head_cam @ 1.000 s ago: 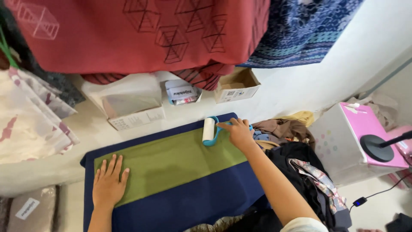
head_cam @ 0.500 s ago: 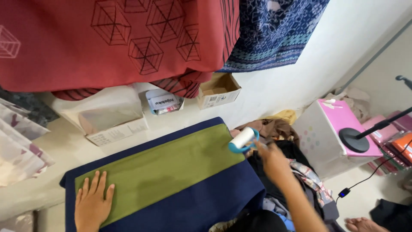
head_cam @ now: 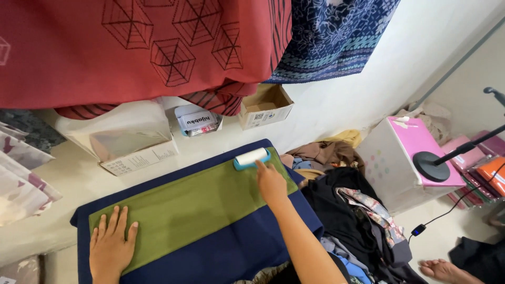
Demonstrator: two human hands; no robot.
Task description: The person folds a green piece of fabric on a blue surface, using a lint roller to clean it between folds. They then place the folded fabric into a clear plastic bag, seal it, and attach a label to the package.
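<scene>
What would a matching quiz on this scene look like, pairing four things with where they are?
Things:
1. lint roller
2. left hand
3. open cardboard box
4. red patterned cloth

Places:
A. hanging above the work surface
B. flat on the near-left end of the green cloth
C. on the far-right end of the green cloth, at the right hand
D. against the white wall, beyond the navy cloth

Pairs: 1-C, 2-B, 3-D, 4-A

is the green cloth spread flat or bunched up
Spread flat: the green cloth lies smooth across the navy board, left hand pressing one end, right hand holding the lint roller at the other.
</scene>
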